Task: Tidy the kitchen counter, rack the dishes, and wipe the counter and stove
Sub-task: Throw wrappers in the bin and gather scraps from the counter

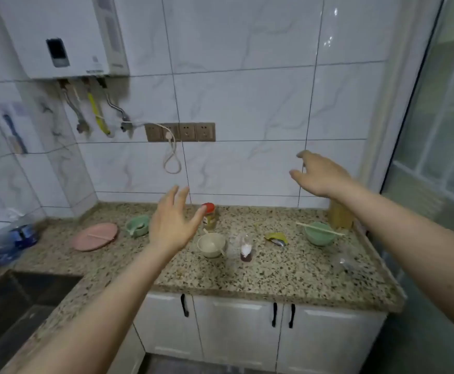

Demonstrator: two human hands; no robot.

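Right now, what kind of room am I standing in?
Most likely a home kitchen. A speckled granite counter holds a green bowl with chopsticks and a red-lidded jar, white cabinets sit below, and a wall-mounted water heater hangs on tiled walls.

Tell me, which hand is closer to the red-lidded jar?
Left. The left hand hovers just beside the red-lidded jar, thumb nearly touching its lid; the right hand is raised far off to its right.

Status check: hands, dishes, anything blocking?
Left hand and right hand open, holding nothing. Dishes unracked: pink plate, beige bowl. Red-lidded jar behind left hand.
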